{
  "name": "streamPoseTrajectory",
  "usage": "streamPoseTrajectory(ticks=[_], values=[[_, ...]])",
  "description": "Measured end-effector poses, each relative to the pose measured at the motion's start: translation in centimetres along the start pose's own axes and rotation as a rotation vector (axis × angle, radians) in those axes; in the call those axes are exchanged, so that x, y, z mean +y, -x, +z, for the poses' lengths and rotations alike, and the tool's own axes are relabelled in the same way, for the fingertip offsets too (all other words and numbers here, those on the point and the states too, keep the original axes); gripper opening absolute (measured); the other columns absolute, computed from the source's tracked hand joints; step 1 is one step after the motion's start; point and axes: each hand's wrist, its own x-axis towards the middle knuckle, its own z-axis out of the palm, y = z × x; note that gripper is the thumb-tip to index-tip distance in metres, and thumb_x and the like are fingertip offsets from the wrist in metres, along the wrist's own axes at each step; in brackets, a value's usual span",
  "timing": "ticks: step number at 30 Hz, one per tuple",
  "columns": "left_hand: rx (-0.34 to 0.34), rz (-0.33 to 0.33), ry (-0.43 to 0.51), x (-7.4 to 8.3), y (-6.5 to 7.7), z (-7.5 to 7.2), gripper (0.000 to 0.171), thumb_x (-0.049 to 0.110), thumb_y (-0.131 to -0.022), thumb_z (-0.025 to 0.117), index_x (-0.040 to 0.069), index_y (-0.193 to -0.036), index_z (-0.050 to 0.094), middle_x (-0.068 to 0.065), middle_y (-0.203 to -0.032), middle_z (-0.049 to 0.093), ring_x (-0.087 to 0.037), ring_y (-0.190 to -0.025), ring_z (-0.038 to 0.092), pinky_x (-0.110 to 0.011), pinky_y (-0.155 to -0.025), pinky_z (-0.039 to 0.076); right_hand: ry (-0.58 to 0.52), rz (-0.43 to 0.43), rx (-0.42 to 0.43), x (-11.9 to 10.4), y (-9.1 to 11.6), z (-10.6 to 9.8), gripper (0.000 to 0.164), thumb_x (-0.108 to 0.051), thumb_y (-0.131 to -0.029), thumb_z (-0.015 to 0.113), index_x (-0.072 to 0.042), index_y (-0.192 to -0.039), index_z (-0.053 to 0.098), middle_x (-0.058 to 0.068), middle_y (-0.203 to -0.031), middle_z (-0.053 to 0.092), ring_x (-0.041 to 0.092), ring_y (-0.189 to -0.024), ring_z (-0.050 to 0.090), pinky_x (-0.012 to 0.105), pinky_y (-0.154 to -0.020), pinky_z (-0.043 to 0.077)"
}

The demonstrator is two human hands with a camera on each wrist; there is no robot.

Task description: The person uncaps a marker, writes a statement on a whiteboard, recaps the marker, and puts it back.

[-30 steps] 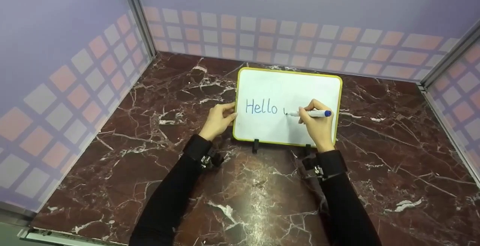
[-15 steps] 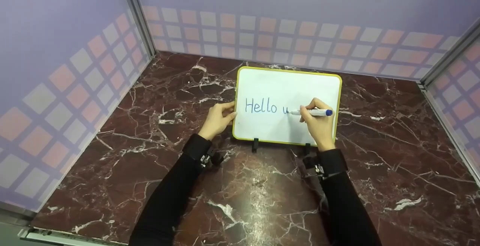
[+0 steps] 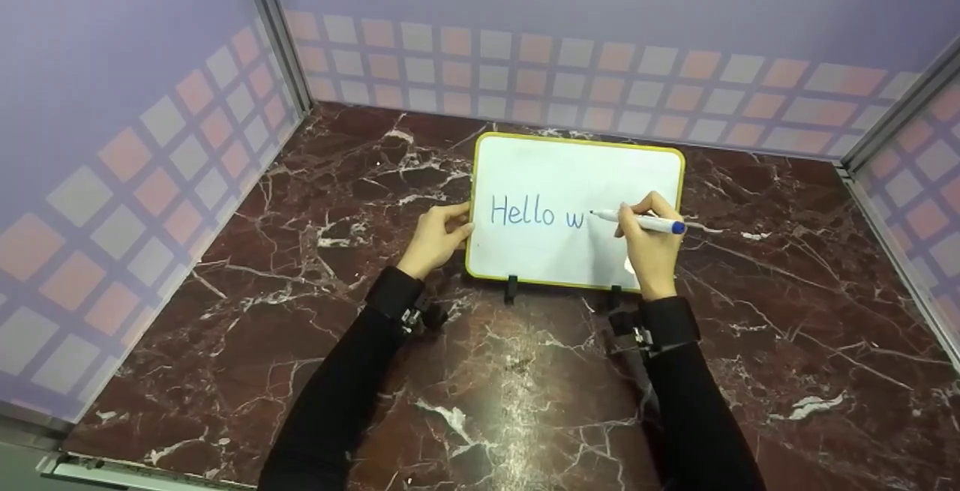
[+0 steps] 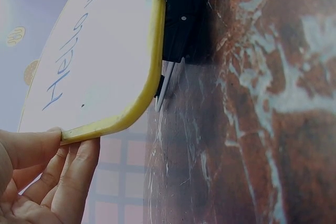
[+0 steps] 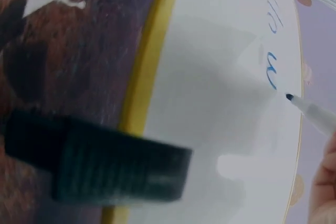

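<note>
A whiteboard with a yellow rim leans upright on a black stand, whose two hooks hold its lower edge. Blue handwriting on it reads "Hello w". At the board's left edge, my left hand pinches the rim, thumb in front and fingers behind, as the left wrist view shows. My right hand grips a white marker with a blue end. In the right wrist view the marker's dark tip is just past the "w"; whether it touches the board I cannot tell.
Dark red marbled tabletop lies under both arms. A purple back wall with pink and white squares stands close behind the board, and side panels rise at left and right.
My right hand has moved the marker rightward, and the first stroke after "Hello" has become a full "w". My left hand stays on the board's edge.
</note>
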Motion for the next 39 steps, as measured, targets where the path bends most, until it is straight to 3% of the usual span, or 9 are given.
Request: streamPoseTrajectory(ticks=[13,18,22,26,31,39], values=[[-0.004,0.006,-0.013,-0.17,-0.11,-0.01,0.044,0.001,-0.098,0.058,-0.004,-0.141,0.05,-0.026,-0.121,0.067,-0.035,-0.106,0.07,-0.038,-0.085,0.063,0.05,0.017,0.008,0.5,0.11,0.11,0.024,0.011,-0.087,0.059,0.013,-0.067,0.045,0.016,-0.053,0.059,0.008,-0.045,0.056,0.014,-0.041,0.029],[0.004,0.003,-0.021,-0.16,-0.13,-0.02,0.044,0.001,-0.098,0.059,-0.004,-0.141,0.051,-0.025,-0.121,0.067,-0.034,-0.107,0.07,-0.038,-0.085,0.063,0.043,-0.006,0.034,1.03,-0.02,0.02,0.025,0.014,-0.084,0.055,0.012,-0.063,0.041,0.0,-0.047,0.053,0.006,-0.041,0.05,0.014,-0.04,0.032],[0.012,-0.001,-0.035,-0.1,0.0,-0.03,0.044,0.001,-0.097,0.059,-0.004,-0.14,0.051,-0.025,-0.12,0.067,-0.034,-0.106,0.07,-0.037,-0.084,0.063,0.04,0.023,0.007,0.93,-0.06,-0.06,0.025,0.015,-0.081,0.052,0.012,-0.061,0.038,-0.009,-0.044,0.048,0.006,-0.038,0.047,0.014,-0.039,0.03],[0.012,-0.008,-0.035,0.03,0.05,0.01,0.044,0.001,-0.097,0.059,-0.004,-0.141,0.051,-0.026,-0.12,0.067,-0.035,-0.106,0.07,-0.039,-0.085,0.063,0.047,0.068,-0.019,0.17,0.12,0.02,0.025,0.013,-0.083,0.055,0.013,-0.062,0.041,0.004,-0.046,0.053,0.009,-0.039,0.051,0.013,-0.04,0.029],[0.002,-0.015,-0.018,-0.01,-0.11,0.1,0.044,0.001,-0.098,0.059,-0.004,-0.141,0.05,-0.026,-0.123,0.066,-0.035,-0.108,0.069,-0.042,-0.087,0.062,0.001,0.08,0.009,0.42,0.06,0.1,0.027,0.009,-0.088,0.061,0.014,-0.067,0.045,0.02,-0.054,0.059,0.009,-0.045,0.058,0.013,-0.043,0.036],[-0.002,-0.014,-0.009,-0.07,0.03,0.09,0.045,0.0,-0.098,0.058,-0.004,-0.142,0.05,-0.026,-0.125,0.065,-0.035,-0.111,0.068,-0.037,-0.086,0.062,-0.033,-0.009,0.084,0.67,-0.37,-0.52,0.027,0.014,-0.085,0.054,0.016,-0.063,0.039,0.006,-0.046,0.052,0.009,-0.039,0.05,0.014,-0.039,0.034]])
